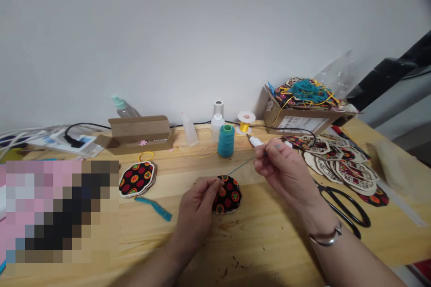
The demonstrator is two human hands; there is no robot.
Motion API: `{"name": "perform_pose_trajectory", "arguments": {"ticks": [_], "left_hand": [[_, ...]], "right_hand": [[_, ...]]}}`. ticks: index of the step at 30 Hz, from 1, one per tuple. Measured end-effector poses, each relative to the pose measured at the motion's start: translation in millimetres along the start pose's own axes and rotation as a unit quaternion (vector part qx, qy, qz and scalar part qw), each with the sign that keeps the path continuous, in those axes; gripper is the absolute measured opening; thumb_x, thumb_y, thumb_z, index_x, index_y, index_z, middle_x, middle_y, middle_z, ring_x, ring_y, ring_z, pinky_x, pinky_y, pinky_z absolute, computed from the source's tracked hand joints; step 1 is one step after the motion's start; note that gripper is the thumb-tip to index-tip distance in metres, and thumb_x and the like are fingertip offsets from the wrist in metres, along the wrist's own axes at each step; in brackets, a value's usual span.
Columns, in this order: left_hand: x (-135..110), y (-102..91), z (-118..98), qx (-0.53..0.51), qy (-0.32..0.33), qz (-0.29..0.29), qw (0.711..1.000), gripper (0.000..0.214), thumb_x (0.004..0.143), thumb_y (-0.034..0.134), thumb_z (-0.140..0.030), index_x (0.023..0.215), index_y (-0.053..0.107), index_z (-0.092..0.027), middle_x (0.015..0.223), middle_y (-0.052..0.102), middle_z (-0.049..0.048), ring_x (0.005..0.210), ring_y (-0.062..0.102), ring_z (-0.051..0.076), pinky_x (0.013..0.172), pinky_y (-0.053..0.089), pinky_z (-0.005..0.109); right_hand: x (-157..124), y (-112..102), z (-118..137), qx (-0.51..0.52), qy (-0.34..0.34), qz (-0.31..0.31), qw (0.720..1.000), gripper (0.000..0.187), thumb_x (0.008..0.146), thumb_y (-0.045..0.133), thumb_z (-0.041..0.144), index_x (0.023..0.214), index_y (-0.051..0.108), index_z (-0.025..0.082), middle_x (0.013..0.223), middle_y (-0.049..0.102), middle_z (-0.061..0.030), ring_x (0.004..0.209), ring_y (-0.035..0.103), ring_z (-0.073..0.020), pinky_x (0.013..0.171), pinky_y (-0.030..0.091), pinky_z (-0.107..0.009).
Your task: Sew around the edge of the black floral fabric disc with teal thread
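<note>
I view left hand [198,204], fingers clamped on black, red-and-orange-patterned patch [230,195]; right hand [286,168], fingertips together on straight thread [241,166].

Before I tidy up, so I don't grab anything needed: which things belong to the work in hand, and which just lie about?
Belonging: patterned piece, in the left hand; thread, running to the right hand; probably teal spool, teal tassel, scissors.

Seemingly lying about: spray bottle, small open box, black cable.
</note>
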State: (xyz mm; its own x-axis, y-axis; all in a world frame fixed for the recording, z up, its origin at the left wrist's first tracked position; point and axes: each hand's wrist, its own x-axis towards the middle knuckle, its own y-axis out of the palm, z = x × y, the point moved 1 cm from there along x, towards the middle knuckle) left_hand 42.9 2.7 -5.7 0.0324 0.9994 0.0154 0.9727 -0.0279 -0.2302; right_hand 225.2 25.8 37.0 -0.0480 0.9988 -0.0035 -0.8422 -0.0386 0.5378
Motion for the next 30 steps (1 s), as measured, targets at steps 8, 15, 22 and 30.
{"name": "perform_pose_trajectory", "arguments": {"ticks": [8, 15, 22, 30], "left_hand": [[-14.0, -8.1, -6.3, -0.031, 0.036, -0.036, 0.998, 0.02, 0.083, 0.052, -0.03, 0.07, 0.063, -0.019, 0.064, 0.056, -0.0002, 0.061, 0.051, 0.013, 0.056, 0.038, 0.023], [-14.1, 5.1, -1.8, -0.368, -0.283, 0.211, 0.86, 0.039, 0.081, 0.05, -0.047, 0.078, 0.068, -0.013, 0.07, 0.067, 0.0084, 0.054, 0.057, 0.014, 0.046, 0.036, 0.021], [-7.9, 1.2, 0.9, -0.399, -0.27, 0.154, 0.863, 0.015, 0.071, 0.068, -0.023, 0.067, 0.069, -0.009, 0.06, 0.066, 0.0053, 0.055, 0.057, 0.012, 0.055, 0.043, 0.022], [-0.9, -6.7, 5.7, -0.406, -0.303, 0.09, 0.857, 0.007, 0.073, 0.067, -0.019, 0.072, 0.066, -0.012, 0.067, 0.069, 0.0059, 0.059, 0.065, 0.015, 0.063, 0.051, 0.028]], "right_hand": [[-2.1, 2.0, -5.5, -0.061, -0.108, 0.052, 0.991, 0.012, 0.08, 0.058, 0.023, 0.071, 0.053, 0.017, 0.078, 0.063, -0.0002, 0.065, 0.063, -0.0113, 0.057, 0.049, -0.023], [-21.1, 16.1, -26.7, -0.301, -0.119, 0.226, 0.919, 0.01, 0.081, 0.051, 0.009, 0.077, 0.055, 0.017, 0.08, 0.063, -0.0018, 0.075, 0.061, -0.0123, 0.068, 0.048, -0.027], [-32.0, 24.2, -28.4, -0.497, -0.064, 0.382, 0.777, 0.013, 0.08, 0.051, 0.009, 0.083, 0.06, 0.017, 0.085, 0.066, -0.0009, 0.081, 0.059, -0.0115, 0.072, 0.043, -0.022], [-37.6, 30.9, -32.6, -0.551, 0.004, 0.494, 0.672, 0.012, 0.081, 0.054, 0.02, 0.083, 0.066, 0.02, 0.076, 0.068, 0.0031, 0.069, 0.059, -0.009, 0.058, 0.038, -0.016]]}}
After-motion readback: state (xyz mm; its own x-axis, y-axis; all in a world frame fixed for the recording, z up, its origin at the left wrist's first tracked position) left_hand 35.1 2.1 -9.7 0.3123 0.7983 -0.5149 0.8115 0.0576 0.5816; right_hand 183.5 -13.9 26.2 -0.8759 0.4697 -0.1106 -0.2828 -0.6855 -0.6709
